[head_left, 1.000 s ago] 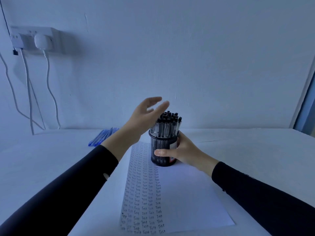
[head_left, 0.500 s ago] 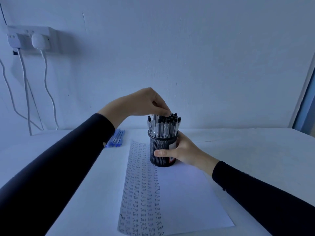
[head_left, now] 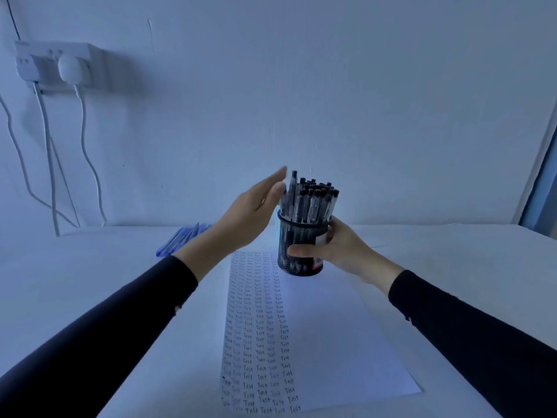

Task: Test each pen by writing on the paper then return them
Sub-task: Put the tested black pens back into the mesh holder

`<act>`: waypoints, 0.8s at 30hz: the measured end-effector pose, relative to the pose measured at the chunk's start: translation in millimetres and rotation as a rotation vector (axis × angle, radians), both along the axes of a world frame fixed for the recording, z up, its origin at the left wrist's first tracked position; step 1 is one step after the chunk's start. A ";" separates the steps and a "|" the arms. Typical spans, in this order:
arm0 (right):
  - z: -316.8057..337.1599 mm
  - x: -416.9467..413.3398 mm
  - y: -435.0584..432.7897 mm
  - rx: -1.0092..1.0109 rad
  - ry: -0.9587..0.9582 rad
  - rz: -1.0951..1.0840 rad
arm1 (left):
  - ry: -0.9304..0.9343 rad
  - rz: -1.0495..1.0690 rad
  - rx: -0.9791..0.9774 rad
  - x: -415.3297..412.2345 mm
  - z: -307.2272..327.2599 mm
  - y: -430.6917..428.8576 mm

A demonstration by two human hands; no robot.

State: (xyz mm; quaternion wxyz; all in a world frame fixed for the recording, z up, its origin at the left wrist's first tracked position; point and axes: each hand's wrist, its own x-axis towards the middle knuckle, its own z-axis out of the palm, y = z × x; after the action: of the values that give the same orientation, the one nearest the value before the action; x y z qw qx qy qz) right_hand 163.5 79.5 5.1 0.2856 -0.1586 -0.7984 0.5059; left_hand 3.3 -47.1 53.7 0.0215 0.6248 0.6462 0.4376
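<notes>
Here, a black wire-mesh pen cup [head_left: 297,245] stands at the far edge of a white sheet of paper [head_left: 337,333] on the pale worktop [head_left: 90,282], packed with clear-barrelled pens with black caps [head_left: 310,200]. The right hand [head_left: 334,245] wraps around the cup's right side, fingers across its front. The left hand [head_left: 253,212] is spread flat and open, holding nothing, its fingertips just beside the leftmost pen, which sticks up higher than the rest. Columns of handwritten "Test" fill the paper's left part; its right part is blank. A bundle of blue pens [head_left: 184,238] lies on the worktop behind the left wrist, near the wall. Open worktop stretches right of the paper and left of the left sleeve. A white wall socket with plugged cables [head_left: 60,64] sits at upper left.
</notes>
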 end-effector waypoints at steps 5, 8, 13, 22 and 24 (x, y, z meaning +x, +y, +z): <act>5.8 13.5 18.8 -0.032 0.076 -0.076 | 0.397 0.017 -0.589 -22.0 -58.7 -17.2; -1.1 19.3 33.4 -0.072 0.083 -0.143 | 0.332 0.020 -0.727 -30.3 -73.2 -22.0; -14.2 21.5 44.4 -0.058 0.004 -0.200 | 0.329 0.022 -0.616 -34.4 -60.8 -7.0; -23.8 11.1 46.4 0.014 0.011 -0.248 | -0.461 0.130 -0.214 -27.8 -71.5 87.5; -27.5 10.5 49.6 0.014 -0.017 -0.248 | -0.448 0.144 -0.178 -28.2 -80.4 93.6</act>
State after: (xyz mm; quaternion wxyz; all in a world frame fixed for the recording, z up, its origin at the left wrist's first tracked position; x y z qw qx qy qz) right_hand 174.0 129.1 -22.4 0.3403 -0.2587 -0.7784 0.4597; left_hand -24.9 46.4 -26.7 0.1881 0.4601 0.7043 0.5069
